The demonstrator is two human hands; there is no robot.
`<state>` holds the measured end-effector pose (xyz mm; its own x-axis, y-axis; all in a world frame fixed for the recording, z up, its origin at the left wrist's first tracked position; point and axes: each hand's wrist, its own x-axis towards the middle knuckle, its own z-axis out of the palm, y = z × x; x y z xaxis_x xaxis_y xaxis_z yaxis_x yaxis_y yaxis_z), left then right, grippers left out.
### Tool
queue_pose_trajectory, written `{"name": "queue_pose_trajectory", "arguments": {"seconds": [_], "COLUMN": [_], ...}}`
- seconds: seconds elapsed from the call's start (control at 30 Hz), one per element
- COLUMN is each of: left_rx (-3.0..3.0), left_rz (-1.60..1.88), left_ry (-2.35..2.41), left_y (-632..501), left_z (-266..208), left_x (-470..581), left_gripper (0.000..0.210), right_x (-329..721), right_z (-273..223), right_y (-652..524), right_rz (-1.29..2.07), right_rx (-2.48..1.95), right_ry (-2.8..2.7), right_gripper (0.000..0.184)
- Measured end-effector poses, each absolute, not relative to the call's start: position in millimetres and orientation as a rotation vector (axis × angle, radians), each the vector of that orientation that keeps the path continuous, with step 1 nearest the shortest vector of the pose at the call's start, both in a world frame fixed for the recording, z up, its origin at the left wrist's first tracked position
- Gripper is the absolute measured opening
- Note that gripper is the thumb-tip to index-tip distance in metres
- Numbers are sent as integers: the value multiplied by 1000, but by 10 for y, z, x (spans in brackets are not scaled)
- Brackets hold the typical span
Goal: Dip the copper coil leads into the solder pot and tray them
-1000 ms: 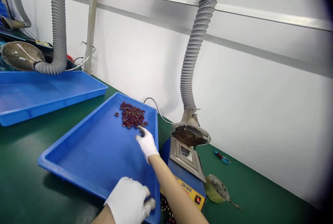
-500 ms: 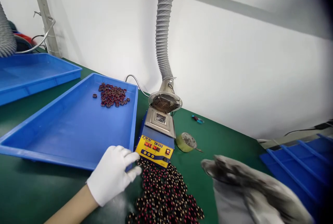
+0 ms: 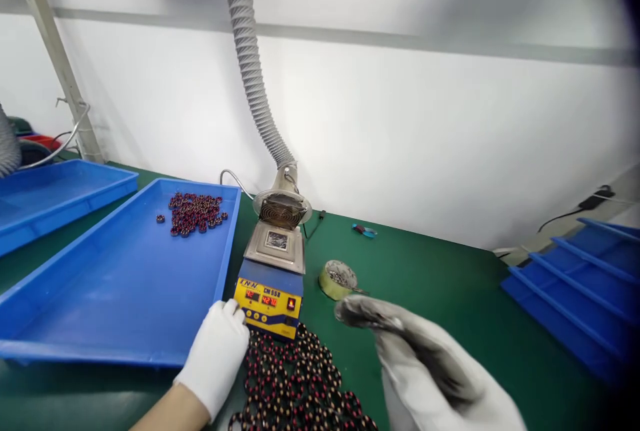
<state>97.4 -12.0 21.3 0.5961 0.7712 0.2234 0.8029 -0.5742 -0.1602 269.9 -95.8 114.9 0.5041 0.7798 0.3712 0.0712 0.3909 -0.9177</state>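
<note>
My left hand (image 3: pixel 216 356), in a white glove, is at the front left corner of the solder pot (image 3: pixel 270 304), beside the tray's edge. Its fingers are bent together and their tips are hidden. My right hand (image 3: pixel 425 367) wears a grey-stained white glove and hovers over the green table, right of the pile. Thumb and fingers there are pressed together; whatever they hold is too blurred to name. Small dark ring-shaped parts (image 3: pixel 295 381) with red and copper spots lie heaped in front of the pot. A yellowish round tin (image 3: pixel 338 279) stands right of the pot.
A large blue tray (image 3: pixel 125 304) on the left carries a cluster of similar ring parts (image 3: pixel 195 213). Another blue tray (image 3: pixel 65 194) is farther left. A fume hose (image 3: pixel 253 71) hangs above the pot. Cutters (image 3: pixel 364 230) lie near the wall; blue trays (image 3: pixel 575 291) are at right.
The view has tilted up and shifted right. My left fingers, spread somewhat before, are now drawn together by the pot's corner. My right hand has come closer to the tin.
</note>
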Motion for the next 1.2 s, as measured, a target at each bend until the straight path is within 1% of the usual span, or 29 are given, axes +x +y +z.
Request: {"name": "queue_pose_trajectory", "arguments": {"seconds": [0.1, 0.13, 0.2, 0.27, 0.33, 0.4, 0.43, 0.5, 0.57, 0.63, 0.7, 0.77, 0.83, 1.0, 1.2], "left_rx": [-2507, -2450, -2337, -2256, -2214, -2195, -2196, -2272, -2478, -2708, -2849, -2897, -2932, -2963, -2972], "left_rz": [-483, -652, -1108, -1367, -1477, -1579, -1623, -1624, -1523, -1463, -1491, -1530, -1549, -1565, -1613], "left_ry": [-1271, -1267, -1170, -1010, -843, -743, -756, -878, -897, -822, -798, -845, -786, -596, -573], "left_y": [-110, -117, -141, -163, -171, -163, -152, -118, -68, -16, 24, 42, 42, -1, -37], "left_z": [609, 741, 947, 1042, 1043, 1000, 978, 947, 933, 921, 906, 898, 910, 1004, 1024], "left_x": [883, 883, 935, 1027, 1115, 1159, 1159, 1119, 1049, 976, 917, 876, 851, 816, 784], "left_gripper": [11, 12, 13, 14, 16, 21, 26, 42, 47, 42, 41, 43, 44, 32, 26], "right_x": [2651, 2598, 2461, 2342, 2297, 2326, 2354, 2396, 2391, 2348, 2309, 2304, 2331, 2400, 2397], "right_z": [1057, 1018, 923, 813, 708, 646, 639, 671, 738, 802, 838, 847, 845, 867, 925], "right_y": [-685, -584, -405, -275, -202, -189, -203, -256, -316, -356, -368, -363, -359, -416, -481], "right_rz": [675, 733, 936, 1117, 1142, 1043, 988, 903, 857, 817, 781, 808, 870, 993, 886], "right_rx": [-1061, -1020, -875, -720, -641, -631, -636, -668, -758, -894, -962, -891, -792, -738, -728], "right_ry": [-852, -820, -817, -834, -797, -745, -758, -872, -988, -1004, -987, -1068, -1160, -1182, -1309], "right_gripper": [22, 24, 29, 31, 30, 28, 27, 22, 15, 10, 13, 19, 24, 33, 27]}}
